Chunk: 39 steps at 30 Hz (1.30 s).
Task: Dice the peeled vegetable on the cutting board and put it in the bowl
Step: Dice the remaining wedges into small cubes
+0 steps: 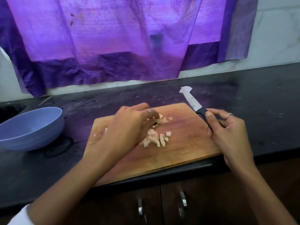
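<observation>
From the head view, a rectangular wooden board point(183, 143) with rounded corners lies on a dark, speckled stone table point(267, 101). Small pale dice point(156, 138) sit in a loose heap mid-board. The left hand point(128, 127) hovers over the board's centre, fingers curled around a pale piece; exactly what they pinch is blurred. At the board's right edge the right hand point(230, 132) holds the black handle of a knife point(194, 103), whose white blade points away past the board's far corner. A smooth, round blue bowl point(32, 127) stands left of the board, apart from it. Crinkled purple cloth point(113, 38) hangs behind the board.
</observation>
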Each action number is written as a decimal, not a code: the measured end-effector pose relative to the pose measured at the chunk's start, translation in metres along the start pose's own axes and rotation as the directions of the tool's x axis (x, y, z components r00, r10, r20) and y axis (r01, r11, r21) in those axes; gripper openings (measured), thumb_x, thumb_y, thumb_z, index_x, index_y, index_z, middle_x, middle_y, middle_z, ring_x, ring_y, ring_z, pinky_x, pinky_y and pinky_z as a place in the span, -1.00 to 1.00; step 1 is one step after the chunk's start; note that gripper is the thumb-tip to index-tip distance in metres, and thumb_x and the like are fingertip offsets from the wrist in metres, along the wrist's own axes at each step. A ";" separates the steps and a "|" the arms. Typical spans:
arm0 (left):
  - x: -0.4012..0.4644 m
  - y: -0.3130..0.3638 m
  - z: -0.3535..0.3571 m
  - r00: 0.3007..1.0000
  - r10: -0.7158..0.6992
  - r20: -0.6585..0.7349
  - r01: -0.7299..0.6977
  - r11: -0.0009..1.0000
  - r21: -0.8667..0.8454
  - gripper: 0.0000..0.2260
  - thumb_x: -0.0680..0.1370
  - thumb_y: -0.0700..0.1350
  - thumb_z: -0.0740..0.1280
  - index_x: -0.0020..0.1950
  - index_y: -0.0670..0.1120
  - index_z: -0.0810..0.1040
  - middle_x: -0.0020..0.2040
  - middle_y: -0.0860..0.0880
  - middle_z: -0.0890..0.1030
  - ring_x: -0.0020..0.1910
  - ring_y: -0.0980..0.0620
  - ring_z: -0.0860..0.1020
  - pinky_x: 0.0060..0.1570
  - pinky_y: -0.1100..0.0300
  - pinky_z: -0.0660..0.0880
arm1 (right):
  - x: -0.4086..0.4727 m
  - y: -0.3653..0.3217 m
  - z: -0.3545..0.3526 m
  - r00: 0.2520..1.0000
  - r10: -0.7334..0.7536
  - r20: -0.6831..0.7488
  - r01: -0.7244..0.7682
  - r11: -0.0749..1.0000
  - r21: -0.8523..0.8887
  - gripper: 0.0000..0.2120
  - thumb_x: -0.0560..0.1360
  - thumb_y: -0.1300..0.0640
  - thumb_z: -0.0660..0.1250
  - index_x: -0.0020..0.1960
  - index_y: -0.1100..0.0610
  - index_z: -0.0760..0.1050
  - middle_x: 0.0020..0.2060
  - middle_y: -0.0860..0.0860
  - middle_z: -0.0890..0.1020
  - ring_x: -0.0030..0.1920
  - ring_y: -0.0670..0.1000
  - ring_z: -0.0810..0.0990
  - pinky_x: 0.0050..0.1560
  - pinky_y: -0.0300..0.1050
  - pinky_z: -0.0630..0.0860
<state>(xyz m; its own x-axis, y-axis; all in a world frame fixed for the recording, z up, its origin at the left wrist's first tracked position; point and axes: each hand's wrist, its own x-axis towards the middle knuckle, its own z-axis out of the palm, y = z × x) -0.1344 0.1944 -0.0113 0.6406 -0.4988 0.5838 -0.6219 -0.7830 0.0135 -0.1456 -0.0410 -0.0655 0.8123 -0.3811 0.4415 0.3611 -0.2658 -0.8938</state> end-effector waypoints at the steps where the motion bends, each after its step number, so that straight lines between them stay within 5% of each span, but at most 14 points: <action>1: -0.015 -0.006 -0.008 0.999 -0.040 -0.033 0.039 0.999 -0.015 -0.83 0.54 0.05 0.29 0.03 0.07 0.63 -0.08 0.10 0.61 -0.20 -0.05 0.61 -0.25 0.04 0.52 | 0.000 0.000 -0.001 1.000 -0.005 0.010 0.005 1.000 -0.012 -0.90 0.54 0.03 0.31 -0.07 -0.03 0.61 -0.51 0.00 0.51 -0.47 -0.10 0.43 -0.27 -0.09 0.42; 6: -0.074 -0.021 -0.029 0.987 -0.149 -0.061 0.150 0.988 0.020 -0.81 0.49 -0.08 0.32 0.01 -0.12 0.66 -0.04 0.00 0.61 -0.16 -0.04 0.62 -0.25 0.00 0.58 | -0.002 -0.002 0.001 0.998 -0.024 0.058 0.029 0.996 -0.086 -0.85 0.53 -0.03 0.32 -0.07 0.02 0.60 -0.48 0.00 0.53 -0.47 -0.13 0.43 -0.27 -0.09 0.41; 12: -0.092 -0.028 -0.032 0.987 -0.144 0.073 0.145 0.989 -0.001 -0.76 0.52 0.00 0.24 0.00 -0.07 0.64 0.03 0.01 0.59 -0.17 -0.06 0.62 -0.23 -0.02 0.58 | -0.012 -0.015 0.002 0.987 -0.104 0.123 0.129 0.967 -0.218 -0.86 0.58 -0.05 0.21 -0.07 -0.04 0.48 -0.43 0.04 0.54 -0.49 -0.11 0.43 -0.34 -0.19 0.34; 15: -0.096 -0.032 -0.027 0.988 -0.146 0.051 0.151 0.984 -0.097 -0.74 0.52 0.05 0.22 -0.08 -0.03 0.66 -0.03 0.06 0.61 -0.11 0.05 0.61 -0.17 0.04 0.58 | -0.027 -0.027 0.008 0.972 -0.144 0.185 0.191 0.944 -0.269 -0.87 0.61 -0.02 0.16 -0.10 -0.21 0.36 -0.35 -0.04 0.59 -0.45 -0.09 0.45 -0.29 0.00 0.42; 18: -0.102 -0.038 -0.024 0.986 -0.158 0.059 0.166 0.969 -0.183 -0.78 0.53 0.03 0.25 -0.05 -0.02 0.66 -0.02 0.06 0.62 -0.08 0.03 0.62 -0.10 0.01 0.58 | -0.045 -0.042 0.019 0.937 -0.173 0.303 0.267 0.916 -0.301 -0.89 0.61 0.01 0.14 -0.07 -0.18 0.30 -0.28 -0.09 0.61 -0.36 -0.05 0.51 -0.19 0.18 0.49; 23: -0.100 -0.041 -0.032 0.982 -0.138 0.130 0.165 0.961 -0.224 -0.81 0.50 -0.02 0.31 -0.02 -0.06 0.66 -0.05 0.02 0.64 -0.03 0.03 0.60 -0.05 0.05 0.56 | -0.058 -0.060 0.036 0.873 -0.234 0.428 0.362 0.899 -0.245 -0.84 0.58 0.17 0.19 -0.12 -0.05 0.32 -0.38 -0.18 0.57 -0.34 -0.19 0.53 -0.26 -0.41 0.36; 28: -0.090 -0.031 -0.037 0.980 -0.166 0.107 0.185 0.962 -0.203 -0.88 0.51 -0.07 0.40 0.01 -0.04 0.66 -0.13 0.03 0.61 -0.21 0.21 0.44 -0.15 0.22 0.48 | -0.066 -0.065 0.044 0.861 -0.235 0.450 0.353 0.914 -0.198 -0.83 0.58 0.18 0.19 -0.11 -0.07 0.33 -0.38 -0.06 0.57 -0.33 -0.19 0.54 -0.29 -0.42 0.37; 33: -0.082 -0.011 -0.031 0.951 -0.284 0.123 0.306 0.922 -0.239 -0.86 0.52 -0.01 0.37 -0.02 -0.02 0.67 -0.17 0.08 0.60 -0.18 0.10 0.51 0.09 -0.05 0.48 | -0.071 -0.063 0.045 0.847 -0.225 0.482 0.351 0.917 -0.189 -0.89 0.60 0.11 0.18 -0.08 -0.06 0.33 -0.37 0.02 0.56 -0.38 -0.05 0.51 -0.33 -0.29 0.37; 37: -0.083 -0.024 -0.040 0.904 -0.421 0.079 0.428 0.876 -0.224 -0.87 0.52 -0.13 0.37 0.03 0.01 0.66 -0.10 0.13 0.60 -0.14 0.19 0.53 -0.11 0.41 0.44 | -0.073 -0.064 0.039 0.851 -0.188 0.491 0.326 0.922 -0.211 -0.94 0.58 0.14 0.19 -0.03 0.00 0.40 -0.39 -0.04 0.56 -0.42 -0.07 0.50 -0.37 -0.33 0.35; 39: -0.088 -0.038 -0.049 0.888 -0.442 0.127 0.460 0.863 -0.208 -0.86 0.51 -0.07 0.39 0.04 0.08 0.66 0.01 0.14 0.63 -0.05 0.22 0.54 -0.08 0.38 0.42 | -0.076 -0.064 0.036 0.849 -0.156 0.505 0.302 0.927 -0.221 -0.84 0.56 0.10 0.19 0.11 -0.09 0.41 -0.34 -0.01 0.58 -0.43 -0.04 0.49 -0.35 -0.26 0.37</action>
<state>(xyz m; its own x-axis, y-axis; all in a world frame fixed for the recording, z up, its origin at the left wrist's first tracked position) -0.1892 0.2864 -0.0238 0.9012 -0.1436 0.4088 -0.3358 -0.8278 0.4494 -0.2139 0.0372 -0.0446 0.8644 0.1655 0.4747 0.4791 -0.5571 -0.6783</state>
